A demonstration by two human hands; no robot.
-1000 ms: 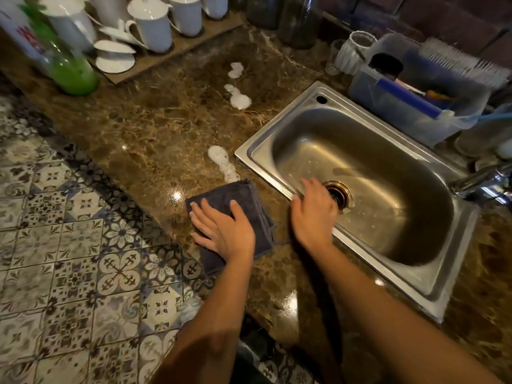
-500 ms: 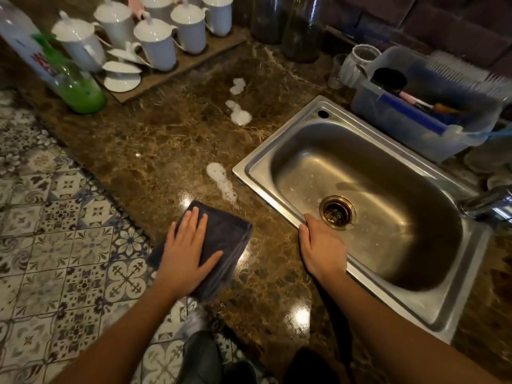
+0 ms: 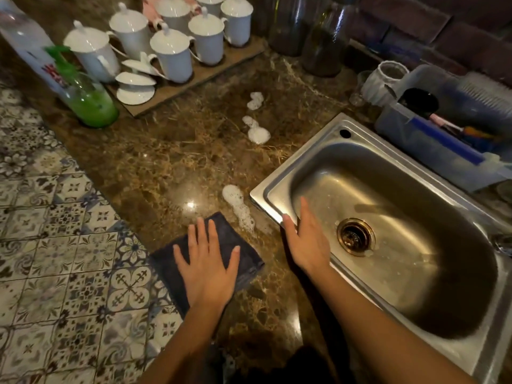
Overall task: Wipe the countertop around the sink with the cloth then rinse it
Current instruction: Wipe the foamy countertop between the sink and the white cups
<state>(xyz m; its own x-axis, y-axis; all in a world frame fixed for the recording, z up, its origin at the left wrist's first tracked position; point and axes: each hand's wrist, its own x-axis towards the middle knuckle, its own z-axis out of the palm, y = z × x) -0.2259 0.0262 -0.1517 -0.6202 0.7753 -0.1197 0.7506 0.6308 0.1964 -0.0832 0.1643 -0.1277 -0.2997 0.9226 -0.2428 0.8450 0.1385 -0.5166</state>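
Left of the rectangular stainless-steel sink [image 3: 304, 151], on the brown marble countertop [image 3: 166, 162]: folded dark cloth [image 3: 248, 260], white foam patch [image 3: 235, 200] between. Behind the sink, translucent plastic tub [image 3: 432, 145].

Patterned tile floor [image 3: 55, 245], dark brick wall [image 3: 443, 29]

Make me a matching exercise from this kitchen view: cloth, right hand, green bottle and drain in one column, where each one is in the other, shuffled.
1 cloth
2 right hand
3 green bottle
4 drain

A at the bottom of the sink
B beside the board of white cups
C under the left hand
D over the sink's near rim

Pairs: 1-C, 2-D, 3-B, 4-A
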